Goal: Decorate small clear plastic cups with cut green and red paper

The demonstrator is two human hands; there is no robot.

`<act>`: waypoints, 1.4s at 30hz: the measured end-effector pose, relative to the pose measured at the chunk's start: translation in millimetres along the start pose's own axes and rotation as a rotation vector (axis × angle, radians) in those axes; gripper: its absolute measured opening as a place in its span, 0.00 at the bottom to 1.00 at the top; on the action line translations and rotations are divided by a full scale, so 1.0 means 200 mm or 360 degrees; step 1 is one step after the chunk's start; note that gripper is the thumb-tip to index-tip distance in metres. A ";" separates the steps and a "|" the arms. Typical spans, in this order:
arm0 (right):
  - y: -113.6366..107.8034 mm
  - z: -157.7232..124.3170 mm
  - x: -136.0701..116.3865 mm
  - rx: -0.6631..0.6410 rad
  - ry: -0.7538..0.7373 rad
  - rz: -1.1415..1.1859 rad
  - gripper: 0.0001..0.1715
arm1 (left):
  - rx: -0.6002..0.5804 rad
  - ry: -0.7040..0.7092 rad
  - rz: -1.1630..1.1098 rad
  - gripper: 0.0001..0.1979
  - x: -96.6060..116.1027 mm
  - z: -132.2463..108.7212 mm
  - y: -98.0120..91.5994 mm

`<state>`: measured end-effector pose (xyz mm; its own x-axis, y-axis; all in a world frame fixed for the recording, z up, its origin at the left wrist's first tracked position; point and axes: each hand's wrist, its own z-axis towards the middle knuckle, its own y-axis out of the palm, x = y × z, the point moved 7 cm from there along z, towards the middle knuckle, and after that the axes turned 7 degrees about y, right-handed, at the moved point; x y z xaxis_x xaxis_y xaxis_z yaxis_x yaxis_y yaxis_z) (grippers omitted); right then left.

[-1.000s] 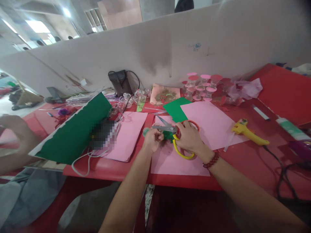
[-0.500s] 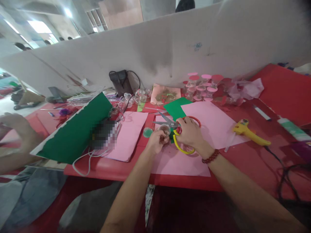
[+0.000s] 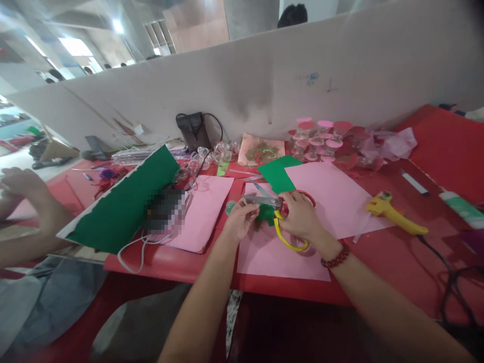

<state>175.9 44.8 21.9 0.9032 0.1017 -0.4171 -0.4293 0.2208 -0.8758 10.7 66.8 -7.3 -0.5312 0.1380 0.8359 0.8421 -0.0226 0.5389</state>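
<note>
Left grip (image 3: 242, 219) has shifted up toward the scissors (image 3: 273, 201) since half a second ago; a clear cup is now hidden, so whether it holds that I cannot tell. Grey blades (image 3: 269, 200) stand parted above pink paper (image 3: 283, 262); the right grip (image 3: 302, 214) clasps red-and-yellow handles (image 3: 281, 235).

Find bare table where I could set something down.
Red table shows bare between right forearm, yellow glue gun and black cord. Front pink sheet: near end free; left hand, right hand and scissors fill its far end. Crowded along the wall: black bag, clear pieces, pink-topped pieces.
</note>
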 end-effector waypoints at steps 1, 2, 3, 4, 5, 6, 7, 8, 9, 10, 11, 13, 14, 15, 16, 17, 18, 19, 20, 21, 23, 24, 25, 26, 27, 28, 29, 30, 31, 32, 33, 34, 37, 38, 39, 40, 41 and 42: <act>0.01 -0.01 -0.01 -0.0008 -0.0003 -0.0021 0.27 | -0.0010 0.0031 0.0018 0.20 0.00 0.00 0.00; 0.02 -0.01 -0.02 -0.0012 -0.0002 -0.0034 0.27 | -0.0026 0.0058 0.0031 0.21 0.00 0.00 0.01; 0.02 -0.01 -0.03 -0.0012 0.0001 -0.0041 0.27 | -0.0047 0.0083 0.0038 0.21 0.00 0.00 0.02; 0.03 -0.02 -0.03 -0.0013 0.0004 -0.0043 0.28 | -0.0067 0.0101 0.0044 0.20 0.00 0.00 0.02; 0.03 -0.01 -0.04 -0.0016 0.0005 -0.0042 0.28 | -0.0084 0.0105 0.0049 0.18 0.00 0.00 0.03; 0.03 -0.01 -0.04 -0.0019 0.0006 -0.0038 0.28 | -0.0096 0.0097 0.0054 0.16 -0.01 -0.01 0.04; 0.02 -0.01 -0.04 -0.0019 0.0007 -0.0035 0.27 | -0.0101 0.0084 0.0062 0.14 -0.02 -0.01 0.04; 0.02 0.00 -0.04 -0.0017 0.0010 -0.0030 0.27 | -0.0105 0.0064 0.0073 0.14 -0.03 -0.01 0.04; 0.01 0.00 -0.04 -0.0013 0.0012 -0.0026 0.26 | -0.0111 0.0040 0.0082 0.13 -0.04 -0.02 0.05; 0.01 0.01 -0.04 -0.0003 0.0012 -0.0024 0.25 | -0.0121 0.0025 0.0088 0.13 -0.04 -0.02 0.05; 0.00 0.01 -0.04 0.0012 0.0013 -0.0028 0.24 | -0.0123 0.0027 0.0086 0.13 -0.05 -0.02 0.05; -0.01 0.01 -0.04 0.0027 0.0010 -0.0053 0.24 | -0.0079 0.0075 0.0061 0.14 -0.04 -0.02 0.04; -0.01 0.00 -0.05 0.0021 0.0004 -0.0068 0.24 | -0.0038 0.0109 0.0045 0.14 -0.02 -0.01 0.03; 0.00 -0.01 -0.05 0.0007 -0.0004 -0.0080 0.25 | 0.0006 0.0143 0.0030 0.15 -0.01 -0.01 0.02; 0.00 -0.02 -0.05 -0.0012 -0.0011 -0.0086 0.27 | 0.0042 0.0164 0.0018 0.16 0.00 0.00 0.01; 0.01 -0.03 -0.06 -0.0030 -0.0016 -0.0087 0.28 | 0.0067 0.0174 0.0009 0.17 0.00 0.00 0.00; 0.01 -0.03 -0.06 -0.0042 -0.0019 -0.0085 0.29 | 0.0079 0.0178 0.0000 0.18 0.01 0.00 0.00; 0.01 -0.04 -0.07 -0.0047 -0.0018 -0.0083 0.30 | 0.0082 0.0179 -0.0009 0.19 0.01 0.00 -0.01; 0.01 -0.04 -0.07 -0.0050 -0.0014 -0.0083 0.30 | 0.0086 0.0179 -0.0020 0.19 0.01 0.00 -0.01; 0.01 -0.04 -0.07 -0.0052 -0.0008 -0.0087 0.29 | 0.0087 0.0180 -0.0029 0.19 0.01 0.00 -0.01; 0.01 -0.04 -0.07 -0.0058 0.0002 -0.0095 0.29 | 0.0051 0.0169 -0.0026 0.18 0.01 0.00 0.00; 0.01 -0.03 -0.07 -0.0061 0.0007 -0.0100 0.28 | 0.0025 0.0158 -0.0011 0.18 0.00 0.00 0.01; 0.01 -0.02 -0.06 -0.0061 0.0013 -0.0107 0.28 | 0.0002 0.0147 0.0009 0.17 0.00 -0.01 0.02; 0.01 -0.02 -0.06 -0.0059 0.0020 -0.0114 0.27 | -0.0014 0.0140 0.0030 0.16 -0.01 -0.01 0.02; 0.01 -0.01 -0.06 -0.0054 0.0029 -0.0120 0.27 | -0.0016 0.0136 0.0048 0.16 -0.01 -0.01 0.03; 0.01 0.00 -0.05 -0.0051 0.0037 -0.0123 0.26 | -0.0008 0.0133 0.0062 0.16 -0.01 -0.01 0.03; 0.01 0.00 -0.05 -0.0048 0.0044 -0.0125 0.26 | 0.0003 0.0122 0.0071 0.16 -0.02 -0.02 0.04; 0.01 0.01 -0.05 -0.0051 0.0046 -0.0123 0.26 | 0.0001 0.0093 0.0079 0.15 -0.03 -0.02 0.04; 0.01 0.01 -0.05 -0.0053 0.0051 -0.0114 0.26 | -0.0022 0.0043 0.0092 0.15 -0.04 -0.03 0.05; 0.00 0.02 -0.05 -0.0054 0.0058 -0.0102 0.26 | -0.0058 -0.0014 0.0113 0.15 -0.06 -0.04 0.06; 0.00 0.02 -0.04 -0.0047 0.0070 -0.0097 0.25 | -0.0099 -0.0068 0.0138 0.15 -0.08 -0.05 0.08; -0.01 0.03 -0.04 -0.0029 0.0085 -0.0103 0.25 | -0.0144 -0.0105 0.0164 0.15 -0.09 -0.06 0.09; -0.03 0.04 -0.01 0.0018 0.0128 -0.0136 0.23 | -0.0167 -0.0105 0.0188 0.18 -0.10 -0.07 0.10; -0.04 0.04 0.01 0.0017 0.0143 -0.0131 0.23 | -0.0157 -0.0113 0.0182 0.19 -0.10 -0.07 0.09; -0.04 0.04 0.02 0.0018 0.0165 -0.0115 0.24 | -0.0146 -0.0131 0.0175 0.19 -0.10 -0.06 0.08; -0.04 0.04 0.04 0.0022 0.0191 -0.0089 0.25 | -0.0136 -0.0148 0.0166 0.19 -0.10 -0.06 0.07; -0.04 0.04 0.06 0.0034 0.0216 -0.0066 0.26 | -0.0119 -0.0156 0.0154 0.20 -0.10 -0.05 0.06; -0.05 0.04 0.07 0.0054 0.0231 -0.0046 0.26 | -0.0090 -0.0154 0.0138 0.21 -0.09 -0.04 0.05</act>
<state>193.6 52.4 26.6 0.9040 -0.0460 -0.4250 -0.4008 0.2545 -0.8801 27.6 55.3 -16.5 -0.4430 0.2280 0.8670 0.8763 -0.0938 0.4725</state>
